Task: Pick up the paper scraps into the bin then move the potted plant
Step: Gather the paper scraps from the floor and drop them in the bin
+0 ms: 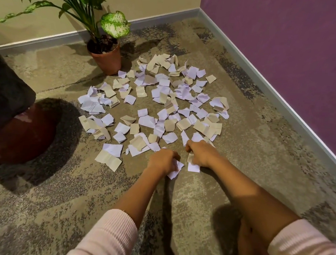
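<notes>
Several white and beige paper scraps (157,102) lie spread over the carpet in front of me. At the near edge of the spread, my left hand (162,159) grips a white scrap (175,170). Just to its right, my right hand (200,153) holds white and beige scraps (192,165) against the floor. A potted plant (105,53) in a terracotta pot stands at the far left of the scraps, near the wall. The bin (13,130), dark with a black liner, stands at the left edge with a scrap showing inside.
A beige wall (152,0) runs behind the plant and a purple wall (287,56) along the right, both with grey baseboards. Carpet (77,210) stretches between me and the bin.
</notes>
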A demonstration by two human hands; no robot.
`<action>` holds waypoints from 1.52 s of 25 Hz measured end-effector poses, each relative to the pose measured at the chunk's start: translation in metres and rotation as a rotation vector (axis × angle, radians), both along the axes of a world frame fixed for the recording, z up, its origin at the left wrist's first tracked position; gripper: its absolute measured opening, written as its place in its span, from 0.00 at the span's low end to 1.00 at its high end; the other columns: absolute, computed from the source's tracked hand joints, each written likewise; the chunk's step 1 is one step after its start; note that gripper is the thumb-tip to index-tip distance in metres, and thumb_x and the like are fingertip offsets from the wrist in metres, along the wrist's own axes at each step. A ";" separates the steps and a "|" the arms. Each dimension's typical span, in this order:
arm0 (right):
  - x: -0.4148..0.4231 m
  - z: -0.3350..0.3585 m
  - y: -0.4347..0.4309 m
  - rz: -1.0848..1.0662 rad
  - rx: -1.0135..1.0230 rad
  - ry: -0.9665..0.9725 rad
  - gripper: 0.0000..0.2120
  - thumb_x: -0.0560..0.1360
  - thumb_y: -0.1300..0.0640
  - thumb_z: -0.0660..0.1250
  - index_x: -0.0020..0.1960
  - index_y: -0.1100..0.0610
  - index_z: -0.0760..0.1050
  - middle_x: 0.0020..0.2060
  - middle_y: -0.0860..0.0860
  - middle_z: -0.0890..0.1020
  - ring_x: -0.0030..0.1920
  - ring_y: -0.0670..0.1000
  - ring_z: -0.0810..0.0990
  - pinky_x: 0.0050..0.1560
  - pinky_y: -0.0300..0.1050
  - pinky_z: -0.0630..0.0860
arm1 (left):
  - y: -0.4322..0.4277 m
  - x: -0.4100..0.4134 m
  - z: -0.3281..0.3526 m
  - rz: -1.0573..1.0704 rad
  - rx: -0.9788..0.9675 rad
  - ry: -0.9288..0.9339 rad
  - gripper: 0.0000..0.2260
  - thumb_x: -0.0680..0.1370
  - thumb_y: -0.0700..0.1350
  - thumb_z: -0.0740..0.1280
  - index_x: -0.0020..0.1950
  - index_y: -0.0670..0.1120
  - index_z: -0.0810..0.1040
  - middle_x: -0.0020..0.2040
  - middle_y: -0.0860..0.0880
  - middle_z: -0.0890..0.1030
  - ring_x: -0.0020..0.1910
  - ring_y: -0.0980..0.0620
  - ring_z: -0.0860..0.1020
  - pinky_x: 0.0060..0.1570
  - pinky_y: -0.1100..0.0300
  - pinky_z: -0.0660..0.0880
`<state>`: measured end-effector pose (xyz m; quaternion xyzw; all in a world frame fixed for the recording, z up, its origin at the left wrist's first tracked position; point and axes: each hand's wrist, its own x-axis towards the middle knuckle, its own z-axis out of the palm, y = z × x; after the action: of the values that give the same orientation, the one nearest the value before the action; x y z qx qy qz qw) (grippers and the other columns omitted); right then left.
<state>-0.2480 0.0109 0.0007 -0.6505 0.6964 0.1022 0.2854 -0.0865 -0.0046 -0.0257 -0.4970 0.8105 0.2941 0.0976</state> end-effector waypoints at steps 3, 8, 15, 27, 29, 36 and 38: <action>-0.015 0.010 -0.014 -0.354 -0.059 -0.292 0.20 0.72 0.60 0.72 0.63 0.59 0.76 0.60 0.57 0.79 0.58 0.57 0.78 0.53 0.44 0.74 | -0.007 0.001 0.005 0.069 -0.025 0.049 0.12 0.75 0.43 0.67 0.58 0.50 0.81 0.54 0.46 0.80 0.54 0.45 0.78 0.41 0.57 0.72; -0.055 0.026 -0.023 -0.821 -0.253 -0.655 0.16 0.71 0.61 0.74 0.58 0.62 0.79 0.51 0.57 0.83 0.50 0.56 0.82 0.46 0.46 0.79 | -0.020 0.000 0.008 0.103 -0.094 0.083 0.11 0.74 0.49 0.71 0.54 0.47 0.81 0.52 0.46 0.76 0.52 0.46 0.75 0.40 0.56 0.70; -0.063 0.001 -0.007 -0.747 0.049 -0.530 0.14 0.66 0.62 0.77 0.51 0.62 0.81 0.44 0.55 0.82 0.47 0.54 0.80 0.45 0.43 0.75 | -0.036 -0.025 0.010 -0.043 -0.182 0.018 0.13 0.71 0.54 0.74 0.51 0.48 0.84 0.67 0.49 0.72 0.64 0.45 0.67 0.56 0.50 0.70; -0.044 -0.029 0.000 -0.335 -0.192 -0.181 0.15 0.69 0.64 0.69 0.53 0.50 0.75 0.51 0.57 0.74 0.56 0.60 0.75 0.52 0.48 0.75 | -0.055 -0.051 -0.013 -0.215 -0.218 -0.028 0.11 0.74 0.42 0.66 0.55 0.43 0.81 0.58 0.46 0.79 0.60 0.44 0.72 0.44 0.52 0.75; -0.045 -0.029 0.001 -0.339 -0.187 -0.192 0.22 0.69 0.64 0.69 0.59 0.49 0.69 0.53 0.58 0.75 0.57 0.60 0.74 0.54 0.50 0.75 | -0.053 -0.047 -0.012 -0.243 -0.284 -0.041 0.12 0.75 0.43 0.65 0.56 0.43 0.81 0.57 0.46 0.79 0.61 0.44 0.71 0.45 0.52 0.74; -0.042 -0.027 -0.004 -0.478 -0.108 -0.188 0.06 0.69 0.64 0.70 0.46 0.60 0.77 0.45 0.57 0.81 0.50 0.58 0.78 0.44 0.47 0.76 | -0.046 -0.028 -0.003 -0.056 -0.236 0.157 0.14 0.72 0.38 0.64 0.56 0.47 0.81 0.52 0.46 0.82 0.52 0.44 0.78 0.40 0.56 0.72; -0.044 -0.027 -0.001 -0.559 -0.094 -0.240 0.10 0.69 0.63 0.71 0.32 0.57 0.72 0.34 0.53 0.76 0.40 0.54 0.75 0.30 0.41 0.67 | -0.048 -0.020 0.002 0.051 -0.182 0.226 0.15 0.72 0.40 0.68 0.58 0.48 0.80 0.54 0.47 0.83 0.54 0.46 0.79 0.44 0.55 0.76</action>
<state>-0.2918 0.0096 -0.0268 -0.4538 0.8135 -0.0901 0.3524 -0.1069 -0.0523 -0.0239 -0.4880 0.8267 0.2759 -0.0474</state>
